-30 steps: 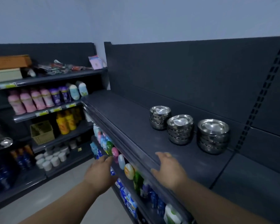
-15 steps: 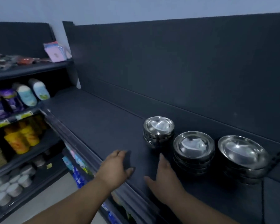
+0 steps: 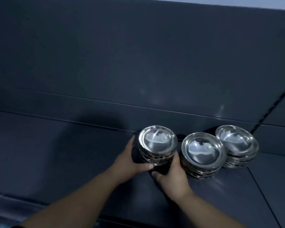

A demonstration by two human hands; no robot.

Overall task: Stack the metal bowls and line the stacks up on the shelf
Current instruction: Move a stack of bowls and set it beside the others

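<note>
While both arms reach forward, left hand point(image 3: 130, 159) and right hand point(image 3: 170, 173) clasp leftmost bowl stack point(image 3: 157, 143)

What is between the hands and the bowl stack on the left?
Nothing visible. The left hand and the right hand already cup the left stack from both sides. The middle stack sits close beside the right hand.

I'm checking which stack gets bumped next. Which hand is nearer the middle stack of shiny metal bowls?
Right. The right hand cups the leftmost stack of metal bowls on its near right side, beside the middle stack of shiny metal bowls. The left hand is on the leftmost stack's far side.
</note>
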